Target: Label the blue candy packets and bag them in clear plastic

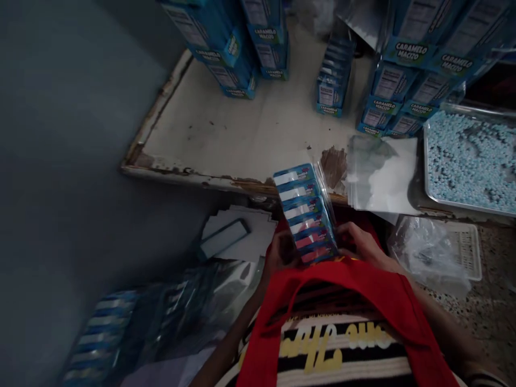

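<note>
The blue pack (308, 215), with its transparent film, is held before the person's chest between the two hands, its far end tilted toward 11 o'clock. The left hand (284, 250) is brought in from 7 o'clock and set against the pack's near left side; its fingers are lost in shadow, so whether they pinch cannot be told. The right hand (358, 244) is reached in from 4 o'clock, fingers bent at the near right side, index and thumb parted; a firm pinch cannot be confirmed.

The chipped front edge of the bench (242, 140) is overlapped in view by the pack's far end; contact cannot be told. The bench's corner is seen between 9 and 10 o'clock. Worn pale top is shown between the pack and the stacked boxes (236, 75) at 11. On the other side, room is bounded by film sheets (382, 177) at 2 o'clock and the candy tray (467, 205) nearer 3. Toward 6, the red apron (342, 271) is met closely.
</note>
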`<state>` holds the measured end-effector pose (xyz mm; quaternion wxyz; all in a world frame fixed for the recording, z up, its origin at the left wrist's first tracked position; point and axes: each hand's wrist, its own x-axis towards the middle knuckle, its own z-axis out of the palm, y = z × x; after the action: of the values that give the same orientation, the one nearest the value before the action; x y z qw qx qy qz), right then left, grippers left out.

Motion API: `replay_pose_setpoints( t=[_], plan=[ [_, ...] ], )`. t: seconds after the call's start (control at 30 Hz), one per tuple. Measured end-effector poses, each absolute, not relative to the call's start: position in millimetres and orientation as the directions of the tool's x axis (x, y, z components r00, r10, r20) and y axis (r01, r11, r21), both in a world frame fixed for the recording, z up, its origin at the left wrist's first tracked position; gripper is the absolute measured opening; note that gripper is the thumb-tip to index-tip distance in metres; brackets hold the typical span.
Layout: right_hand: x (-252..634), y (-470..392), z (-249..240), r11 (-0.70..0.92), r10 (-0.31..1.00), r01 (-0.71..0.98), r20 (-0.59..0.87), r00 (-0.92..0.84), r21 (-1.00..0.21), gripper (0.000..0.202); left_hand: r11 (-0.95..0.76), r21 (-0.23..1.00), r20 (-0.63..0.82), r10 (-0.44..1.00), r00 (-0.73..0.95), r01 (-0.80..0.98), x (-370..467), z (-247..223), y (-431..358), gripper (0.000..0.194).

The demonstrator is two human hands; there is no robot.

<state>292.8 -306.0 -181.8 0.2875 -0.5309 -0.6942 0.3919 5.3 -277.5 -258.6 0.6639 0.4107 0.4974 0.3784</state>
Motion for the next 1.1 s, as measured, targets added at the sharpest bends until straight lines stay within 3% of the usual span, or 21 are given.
replay_pose_setpoints(
  t=[0.13, 0.3, 0.47, 0.6, 0.73, 0.93, 1.1],
  plan=[
    [289.5, -300.2, -181.7, 0.171, 0.948, 0.518, -0.003, -0.317, -0.838, 0.045, 0.350, 0.899, -0.295, 0.928, 0.226, -0.264, 13.9, -244.5, -279.3, 0.072],
    [290.6, -293.1, -177.1, 0.274, 0.900, 0.601, -0.019, -0.435, -0.751, 0.050, 0.332, 0.917, -0.275, 0.928, 0.251, -0.220, 11.8, -248.4, -274.0, 0.081],
    [285.9, -290.3, -176.2, 0.381, 0.909, 0.686, 0.115, -0.401, -0.619, 0.054, 0.311, 0.938, -0.265, 0.929, 0.260, -0.156, 16.0, -245.6, -263.2, 0.096],
    [268.3, -272.4, -171.1, 0.327, 0.935, 0.770, 0.304, -0.181, -0.548, 0.044, 0.135, 0.980, -0.154, 0.980, 0.129, 0.149, 27.9, -212.6, -251.0, 0.073],
    [250.6, -251.9, -170.6, 0.262, 0.947, 0.774, 0.306, -0.093, -0.577, 0.037, -0.044, 0.941, 0.002, 0.992, 0.125, 0.335, 40.3, -188.7, -236.4, 0.056],
    [242.5, -237.6, -179.1, 0.208, 0.953, 0.777, 0.303, -0.023, -0.595, 0.025, -0.011, 0.884, -0.019, 0.998, 0.059, 0.467, 40.3, -188.0, -213.0, 0.026],
    [238.0, -232.3, -180.9, 0.175, 0.957, 0.774, 0.291, 0.012, -0.608, 0.022, -0.014, 0.862, -0.010, 0.999, 0.044, 0.507, 38.0, -190.1, -206.8, 0.018]
  ],
)
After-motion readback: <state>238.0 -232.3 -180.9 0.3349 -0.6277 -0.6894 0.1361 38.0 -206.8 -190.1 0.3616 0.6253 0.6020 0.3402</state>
